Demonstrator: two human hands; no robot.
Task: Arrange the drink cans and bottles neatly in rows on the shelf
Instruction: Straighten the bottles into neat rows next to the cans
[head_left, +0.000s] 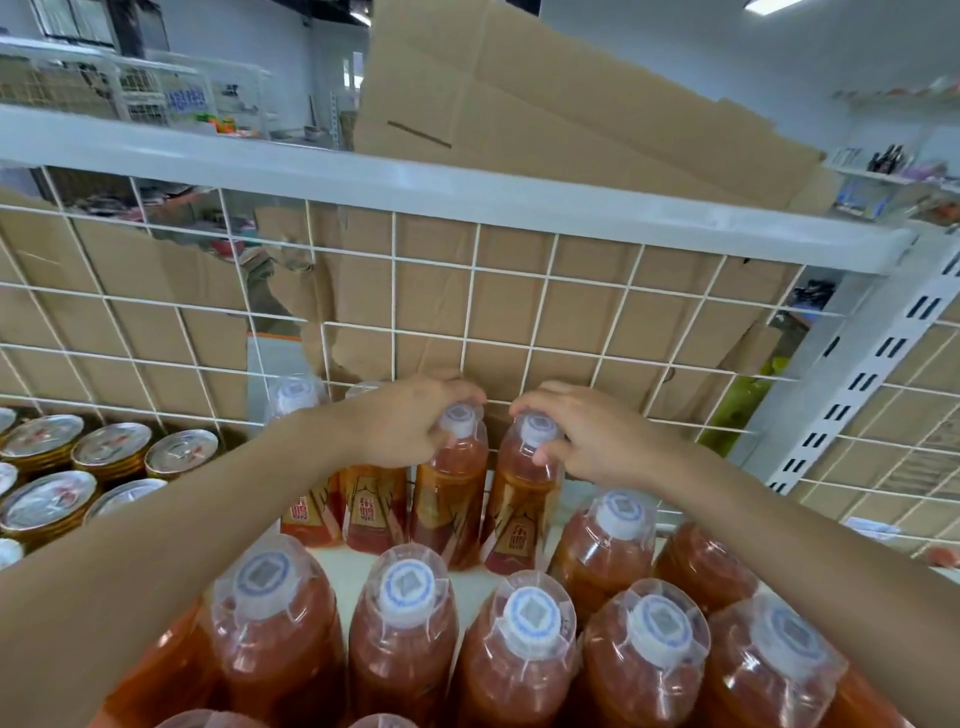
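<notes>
Wire mesh (467, 291) behind — left grip (408, 422), right grip (597, 441) clasp two bottles (449, 486); cans (111, 449) beside.

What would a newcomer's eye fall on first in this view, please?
The left hand and right hand, at the centre, each grip the top of an orange bottle: the left bottle and the right bottle, standing by the white wire grid. More bottles crowd the foreground, and cans stand at far left.

We see a white wire grid (393, 291) with flattened brown cardboard (519, 104) standing behind it and rising above, a slotted white upright (872, 364) at its right, and cluttered wire racks (130, 88) far behind
</notes>
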